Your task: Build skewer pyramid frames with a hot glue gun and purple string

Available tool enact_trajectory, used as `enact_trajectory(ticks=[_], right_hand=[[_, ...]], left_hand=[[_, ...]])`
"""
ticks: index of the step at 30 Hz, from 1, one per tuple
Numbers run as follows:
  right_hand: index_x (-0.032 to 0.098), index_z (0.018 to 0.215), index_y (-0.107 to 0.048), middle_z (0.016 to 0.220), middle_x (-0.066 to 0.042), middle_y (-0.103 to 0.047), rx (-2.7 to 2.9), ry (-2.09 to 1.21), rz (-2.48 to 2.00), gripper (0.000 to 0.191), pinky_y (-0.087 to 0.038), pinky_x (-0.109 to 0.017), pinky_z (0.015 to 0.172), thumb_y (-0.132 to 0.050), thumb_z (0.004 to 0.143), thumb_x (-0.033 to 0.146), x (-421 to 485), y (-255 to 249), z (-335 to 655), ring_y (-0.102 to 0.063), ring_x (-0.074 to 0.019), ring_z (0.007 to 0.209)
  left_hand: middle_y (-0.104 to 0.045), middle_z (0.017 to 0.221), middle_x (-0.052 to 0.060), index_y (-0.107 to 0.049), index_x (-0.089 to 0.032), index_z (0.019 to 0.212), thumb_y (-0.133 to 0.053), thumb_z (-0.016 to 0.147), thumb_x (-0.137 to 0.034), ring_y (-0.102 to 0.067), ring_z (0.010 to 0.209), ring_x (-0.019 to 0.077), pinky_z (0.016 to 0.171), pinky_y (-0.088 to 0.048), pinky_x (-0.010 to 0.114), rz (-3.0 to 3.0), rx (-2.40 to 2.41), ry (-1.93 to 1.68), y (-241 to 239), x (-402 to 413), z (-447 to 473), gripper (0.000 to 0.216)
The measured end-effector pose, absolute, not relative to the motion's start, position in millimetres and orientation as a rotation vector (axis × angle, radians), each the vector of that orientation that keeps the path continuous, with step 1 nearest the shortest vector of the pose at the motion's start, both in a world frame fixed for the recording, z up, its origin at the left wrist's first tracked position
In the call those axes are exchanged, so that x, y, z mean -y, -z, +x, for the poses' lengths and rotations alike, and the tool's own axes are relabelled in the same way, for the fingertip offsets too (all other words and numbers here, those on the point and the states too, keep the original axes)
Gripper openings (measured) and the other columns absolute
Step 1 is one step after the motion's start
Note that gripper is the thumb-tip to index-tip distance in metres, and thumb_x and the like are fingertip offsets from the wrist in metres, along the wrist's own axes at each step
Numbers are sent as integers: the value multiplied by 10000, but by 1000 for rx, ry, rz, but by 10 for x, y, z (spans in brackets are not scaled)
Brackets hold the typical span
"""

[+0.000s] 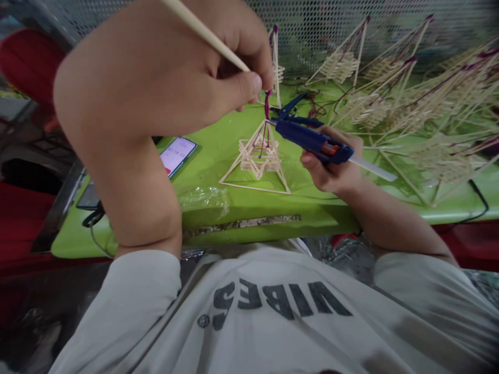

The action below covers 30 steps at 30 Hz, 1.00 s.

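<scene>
While the left hand [218, 67] is raised close to the camera, its thumb and fingers pinch a thin stick [206, 35] and the top of a purple thread loop [267, 101]. That loop hangs down to the apex of a small stick pyramid [259, 158], which stands on the green table [218, 156] near its front edge. The right hand [331, 163] is wrapped around a blue glue gun [312, 139], fingers closed on its body, with the nozzle pointing left and touching or just beside the pyramid's apex; a pale glue rod [372, 169] sticks out of the gun's back end. Left of the pyramid, partly behind the left forearm, lies a phone [178, 153] with its screen lit. A crumpled clear wrapper [205, 200] sits at the table's front edge. Many finished pyramids [409, 98] with purple threads are piled at the right and back, against a metal mesh [331, 26].
</scene>
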State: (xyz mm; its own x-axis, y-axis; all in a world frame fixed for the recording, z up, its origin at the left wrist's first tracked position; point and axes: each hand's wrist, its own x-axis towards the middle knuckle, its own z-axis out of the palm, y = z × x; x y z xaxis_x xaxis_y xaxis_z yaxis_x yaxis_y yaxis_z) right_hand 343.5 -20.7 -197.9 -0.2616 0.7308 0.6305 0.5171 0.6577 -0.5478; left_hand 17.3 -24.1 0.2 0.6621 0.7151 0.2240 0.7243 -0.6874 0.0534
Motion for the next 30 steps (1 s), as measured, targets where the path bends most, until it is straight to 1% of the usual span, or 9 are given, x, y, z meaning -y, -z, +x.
enact_trajectory(ticks=[3,5,8,14,16,18,21,24,30], right_hand=[[277,887,-638,769,-48,-536,1969,-155,-959,499,-580,-479,679,-831,921,735,215,1946,3417,-514,-217,662],[277,868,-617,751,-43,-514,1971,-128,-957,515,-566,-467,657,-820,929,746,220,1931,3406,-499,-212,647],[278,845,-581,729,-36,-486,1966,-88,-956,513,-532,-451,617,-771,965,739,226,1923,3396,-453,-200,616],[279,846,-603,716,-44,-492,1974,-54,-997,513,-570,-445,634,-745,979,754,248,1905,3377,-498,-214,637],[277,824,-561,704,-35,-467,1977,-57,-984,529,-532,-434,611,-730,991,750,261,1881,3360,-459,-199,616],[273,807,-503,696,-20,-439,1974,-70,-957,535,-463,-422,591,-722,1007,718,269,1853,3339,-401,-179,591],[267,801,-454,685,-6,-422,1974,-86,-922,550,-376,-406,590,-744,998,692,269,1821,3313,-356,-167,575],[269,804,-433,680,-5,-414,1990,-82,-915,545,-333,-394,593,-733,1001,678,265,1807,3299,-351,-171,581],[270,806,-428,684,-6,-408,1986,-74,-904,501,-319,-394,601,-754,989,605,291,1787,3285,-345,-176,583]], left_hand=[[-792,1271,-130,-823,-356,1342,-423,1031,-434,-765,1236,240,1131,-496,435,-2841,1207,375,16,245,169,513],[-792,1270,-141,-826,-349,1330,-419,1028,-421,-767,1257,227,1141,-497,409,-2848,1194,390,27,242,159,512],[-796,1255,-152,-826,-364,1330,-441,1033,-419,-778,1225,203,1129,-512,384,-2856,1173,400,33,215,134,490],[-793,1175,-92,-815,-370,1347,-468,1070,-485,-788,1183,231,1175,-538,456,-2879,1158,410,23,170,90,458],[-790,1180,-86,-815,-368,1351,-471,1080,-463,-784,1181,241,1191,-536,479,-2886,1150,425,28,172,82,448],[-785,1178,-77,-810,-368,1364,-475,1091,-453,-774,1141,233,1185,-528,492,-2897,1128,416,43,164,74,440],[-773,1099,-69,-823,-370,1342,-512,1095,-445,-727,991,170,1110,-522,461,-2883,1080,465,71,126,58,404],[-763,1060,-72,-835,-365,1321,-545,1084,-420,-662,904,114,1073,-507,423,-2875,1046,516,83,90,46,379],[-756,1043,-63,-853,-323,1336,-534,1082,-452,-726,985,137,1143,-543,446,-2866,1066,499,93,91,56,427]])
